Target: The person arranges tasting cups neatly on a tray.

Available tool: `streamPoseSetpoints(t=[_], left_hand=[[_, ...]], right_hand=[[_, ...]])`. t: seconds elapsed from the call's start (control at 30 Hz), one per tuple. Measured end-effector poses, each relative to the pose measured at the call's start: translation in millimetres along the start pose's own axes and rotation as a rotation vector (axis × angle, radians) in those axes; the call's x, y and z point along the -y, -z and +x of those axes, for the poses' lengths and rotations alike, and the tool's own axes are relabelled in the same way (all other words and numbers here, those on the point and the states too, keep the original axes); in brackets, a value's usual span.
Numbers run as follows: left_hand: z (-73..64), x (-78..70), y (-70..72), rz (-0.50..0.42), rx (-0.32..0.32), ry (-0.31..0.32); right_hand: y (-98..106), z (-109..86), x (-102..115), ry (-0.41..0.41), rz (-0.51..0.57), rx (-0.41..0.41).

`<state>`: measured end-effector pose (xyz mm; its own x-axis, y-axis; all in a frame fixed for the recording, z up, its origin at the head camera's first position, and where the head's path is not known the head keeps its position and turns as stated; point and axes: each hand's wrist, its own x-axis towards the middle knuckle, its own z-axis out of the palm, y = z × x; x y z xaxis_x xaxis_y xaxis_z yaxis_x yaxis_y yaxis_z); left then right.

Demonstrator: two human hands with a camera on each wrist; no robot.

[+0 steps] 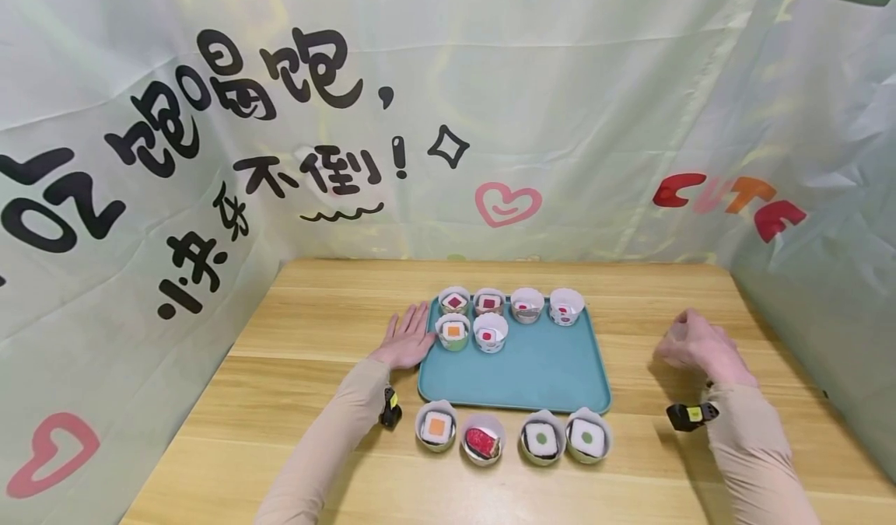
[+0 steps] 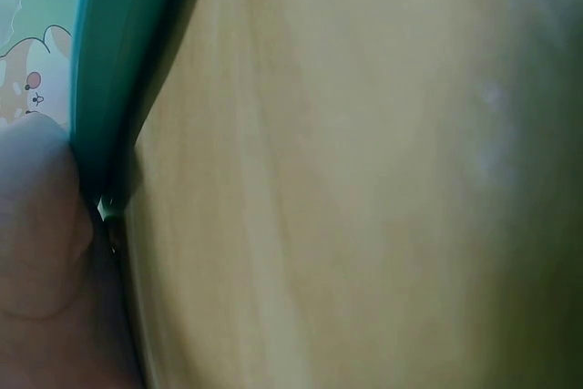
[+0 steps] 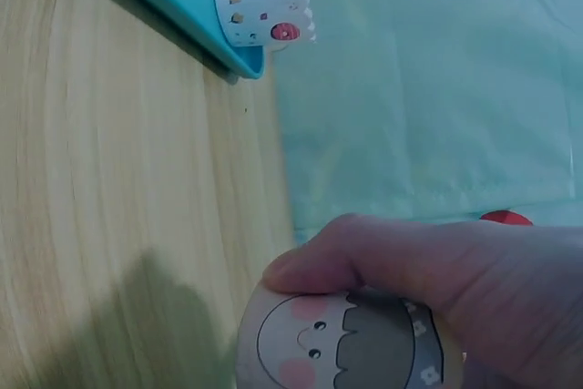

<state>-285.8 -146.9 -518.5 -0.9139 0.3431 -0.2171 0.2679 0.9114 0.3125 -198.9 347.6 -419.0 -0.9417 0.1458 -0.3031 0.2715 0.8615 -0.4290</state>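
Observation:
My left hand (image 1: 406,344) lies with fingers extended at the left edge of a teal tray (image 1: 518,377). Its thumb (image 2: 41,216) is at the tray's rim, close to a paper cup with an orange-square piece (image 1: 453,332). Over the table right of the tray, my right hand (image 1: 694,348) grips a paper cup (image 3: 314,343) printed with a cartoon face; the head view hides this cup behind the hand. The tray bears a back row of several paper cups with small sushi-like pieces, including a white cup (image 1: 565,307) at its right end. Another white cup (image 1: 490,334) stands in the second row.
In front of the tray stand several more cups: one with an orange-square piece (image 1: 437,427), one with a red piece (image 1: 483,441), and two with green-dotted pieces (image 1: 542,438). A printed cloth (image 1: 574,120) surrounds the wooden table (image 1: 336,307) at the back and sides.

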Motion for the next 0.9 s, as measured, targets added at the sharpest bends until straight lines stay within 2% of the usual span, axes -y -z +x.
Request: streamPoseSetpoints(t=[0.43,0.67,0.9], left_hand=[[-2.2,-1.3,1.6,0.002,-0.002,0.000],[-1.6,-1.0,1.2,-0.005,-0.001,0.002],[1.4,1.3,-1.0,-0.007,0.002,0.001]], right_hand=[[3.4,-2.2,6.9,0.129,-0.002,-0.059],[1.8,-7.0,14.7,0.186,0.117,-0.068],[1.2,-11.5,22.7,0.204,0.110,-0.106]])
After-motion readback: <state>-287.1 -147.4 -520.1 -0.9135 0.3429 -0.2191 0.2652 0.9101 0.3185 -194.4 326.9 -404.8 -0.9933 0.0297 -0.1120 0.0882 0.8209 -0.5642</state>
